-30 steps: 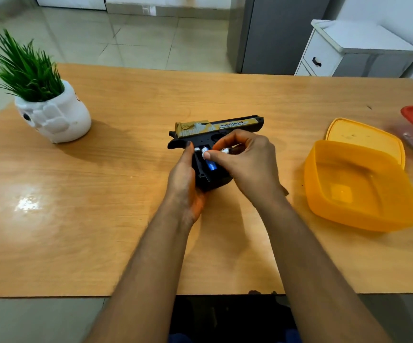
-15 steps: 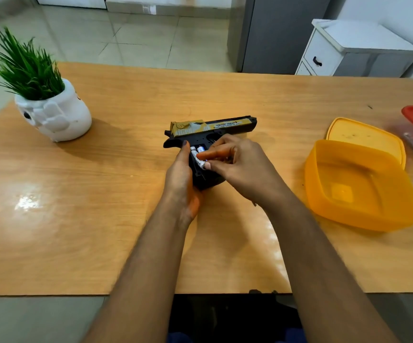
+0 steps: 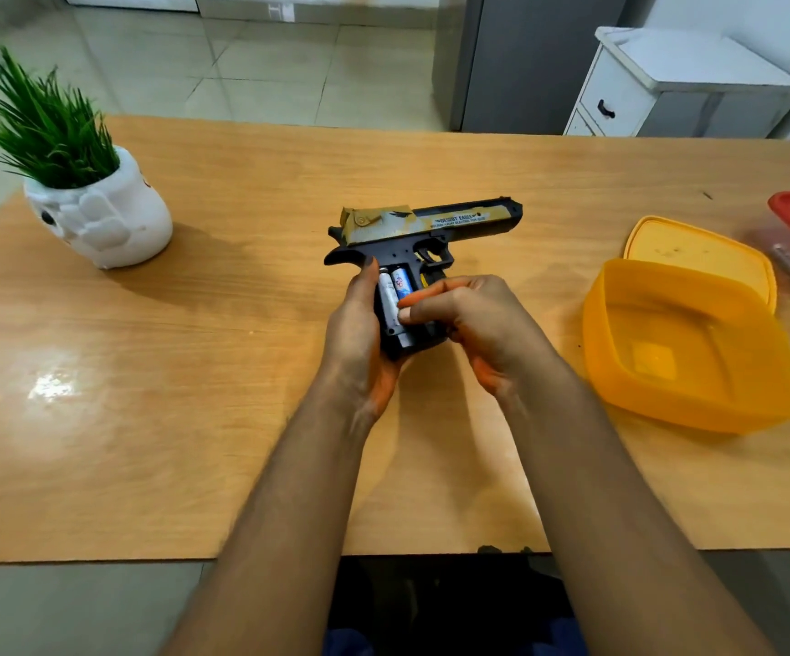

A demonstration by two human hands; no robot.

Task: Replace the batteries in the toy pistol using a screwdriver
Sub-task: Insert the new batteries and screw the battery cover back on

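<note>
Toy pistol (image 3: 424, 227): centre of frame, flat on the bench (image 3: 194, 371), barrel pointing right.
Batteries (image 3: 395, 293): two seated in the opened handle.
Left hand (image 3: 360, 338): grip wrapped round the handle.
Right hand (image 3: 473, 324): fingertips (image 3: 405, 316) pressed on the batteries — grip narrow, nothing held.

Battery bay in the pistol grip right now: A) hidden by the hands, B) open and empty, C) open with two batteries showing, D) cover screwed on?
C: the grip of the toy pistol is open, and two batteries sit side by side inside, between the left hand and the right hand.
</note>
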